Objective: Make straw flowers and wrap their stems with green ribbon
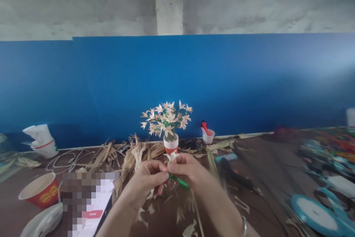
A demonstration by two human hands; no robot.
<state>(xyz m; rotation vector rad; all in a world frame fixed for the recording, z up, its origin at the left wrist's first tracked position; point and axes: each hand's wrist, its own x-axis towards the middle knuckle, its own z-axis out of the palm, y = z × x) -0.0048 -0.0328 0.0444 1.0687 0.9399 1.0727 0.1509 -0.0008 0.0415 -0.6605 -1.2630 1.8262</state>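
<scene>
Seemingly near its base | pale flower (pixel 171 156) pinched by closed left fingers (pixel 161 178) and right fingers (pixel 176 168) | pressure best kept light

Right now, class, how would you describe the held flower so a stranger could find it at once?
Find the blue partition, then the bunch of pale flowers in the cup before it. Just below that cup in the picture is a single white flower, between left hand and right hand. Unlike the bunch, it is held.
</scene>
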